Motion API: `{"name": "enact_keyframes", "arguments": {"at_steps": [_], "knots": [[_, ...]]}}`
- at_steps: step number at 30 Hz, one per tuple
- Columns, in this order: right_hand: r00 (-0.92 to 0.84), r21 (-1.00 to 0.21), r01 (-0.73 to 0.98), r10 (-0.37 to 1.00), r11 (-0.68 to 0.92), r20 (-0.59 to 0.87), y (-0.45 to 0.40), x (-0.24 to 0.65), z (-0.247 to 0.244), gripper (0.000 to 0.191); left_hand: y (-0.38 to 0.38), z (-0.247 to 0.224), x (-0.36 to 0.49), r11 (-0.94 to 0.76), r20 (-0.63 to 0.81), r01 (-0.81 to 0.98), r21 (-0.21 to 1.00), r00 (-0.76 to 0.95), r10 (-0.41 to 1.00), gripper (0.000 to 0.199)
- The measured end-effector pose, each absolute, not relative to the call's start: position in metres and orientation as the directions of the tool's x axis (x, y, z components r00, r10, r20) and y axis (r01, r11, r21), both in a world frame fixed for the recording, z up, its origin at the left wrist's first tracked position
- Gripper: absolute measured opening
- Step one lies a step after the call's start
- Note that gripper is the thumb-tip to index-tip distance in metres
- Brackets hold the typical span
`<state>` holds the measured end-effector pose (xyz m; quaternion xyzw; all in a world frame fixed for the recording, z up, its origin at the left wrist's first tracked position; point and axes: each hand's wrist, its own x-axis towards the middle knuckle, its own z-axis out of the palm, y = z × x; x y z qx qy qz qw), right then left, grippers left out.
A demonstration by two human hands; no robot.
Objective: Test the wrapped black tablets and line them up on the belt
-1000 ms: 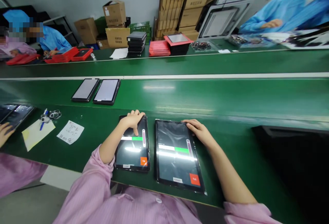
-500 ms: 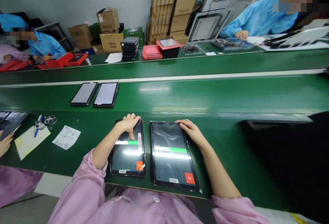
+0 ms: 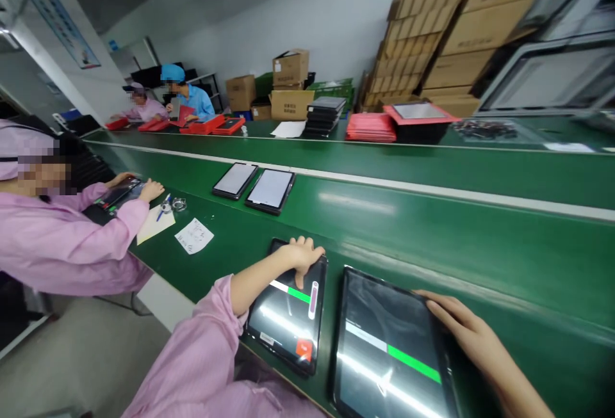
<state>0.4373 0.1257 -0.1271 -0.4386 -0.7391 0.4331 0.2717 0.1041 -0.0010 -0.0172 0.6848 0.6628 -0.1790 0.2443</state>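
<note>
Two dark tablets lie flat, side by side, on the green bench. My left hand (image 3: 303, 257) grips the far edge of the left tablet (image 3: 281, 315), with fingers curled over the edge and the thumb on the glass. That screen has a white and green bar, a pink slider and an orange-red square. At the far right corner of the right tablet (image 3: 369, 357), my right hand (image 3: 464, 322) holds the edge, its fingertips partly hidden behind it. A similar white and green bar shows there; the tablet's near end is cut off by the frame.
Two light-screened tablets (image 3: 271, 187) lie further back on the green bench (image 3: 432, 232). A note (image 3: 194, 236), yellowish paper (image 3: 151, 226) and a pen (image 3: 161, 212) lie left. A co-worker in pink (image 3: 72, 232) handles tablets there. Red sleeves (image 3: 369, 127) and cartons (image 3: 293, 105) stand across.
My view has swung left and tilted, so the co-worker beside me is now largely visible. Both hands keep their places on the tablets.
</note>
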Motion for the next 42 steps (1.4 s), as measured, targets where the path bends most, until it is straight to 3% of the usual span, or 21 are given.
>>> {"name": "enact_keyframes", "arguments": {"at_steps": [3,9,12,15,18,21,23,25,28,34,40,42], "knots": [[-0.458,-0.873,0.414,0.888,0.259,0.046,0.127,0.436,-0.128,0.024,-0.010,-0.019,0.112,-0.018,-0.517,0.994,0.109,0.072,0.853,0.129],[-0.399,-0.847,0.438,0.910,0.300,0.116,0.105,0.430,-0.119,0.038,-0.065,-0.011,0.117,-0.243,-0.090,0.970,0.025,0.245,0.965,0.126],[-0.284,-0.922,0.339,0.955,0.188,0.090,0.079,0.438,-0.118,0.052,-0.103,-0.005,0.094,-0.222,-0.079,0.969,0.106,0.231,0.970,0.107],[-0.196,-0.918,0.333,0.968,0.215,0.156,0.038,0.455,-0.110,0.047,-0.145,-0.007,0.063,-0.105,-0.028,0.971,0.215,0.113,0.993,0.078],[-0.242,-0.799,0.471,0.925,0.375,0.292,-0.014,0.465,-0.093,0.036,-0.186,-0.017,0.040,-0.001,0.053,0.925,0.381,-0.021,0.998,0.056],[-0.425,-0.635,0.514,0.814,0.577,0.395,-0.063,0.460,-0.075,0.032,-0.213,-0.030,0.031,0.028,0.069,0.820,0.572,-0.083,0.994,0.062],[-0.572,-0.490,0.490,0.690,0.721,0.443,-0.086,0.449,-0.067,0.028,-0.220,-0.037,0.033,0.036,0.051,0.786,0.617,-0.086,0.995,0.063],[-0.682,-0.370,0.447,0.578,0.815,0.449,-0.102,0.437,-0.064,0.026,-0.221,-0.043,0.037,0.050,0.017,0.785,0.618,-0.076,0.997,0.060],[-0.736,-0.304,0.428,0.524,0.851,0.430,-0.116,0.423,-0.065,0.025,-0.219,-0.049,0.042,0.057,-0.016,0.788,0.613,-0.060,0.998,0.060],[-0.699,-0.260,0.504,0.566,0.824,0.438,-0.123,0.422,-0.070,0.022,-0.224,-0.058,0.049,0.082,-0.037,0.805,0.587,-0.075,0.997,0.065],[-0.732,-0.278,0.483,0.557,0.830,0.392,-0.123,0.425,-0.071,0.026,-0.226,-0.057,0.053,0.093,-0.073,0.904,0.417,-0.069,0.995,0.067],[-0.743,-0.317,0.479,0.570,0.819,0.350,-0.118,0.428,-0.070,0.025,-0.223,-0.051,0.052,0.087,-0.062,0.908,0.409,-0.068,0.996,0.070]]}}
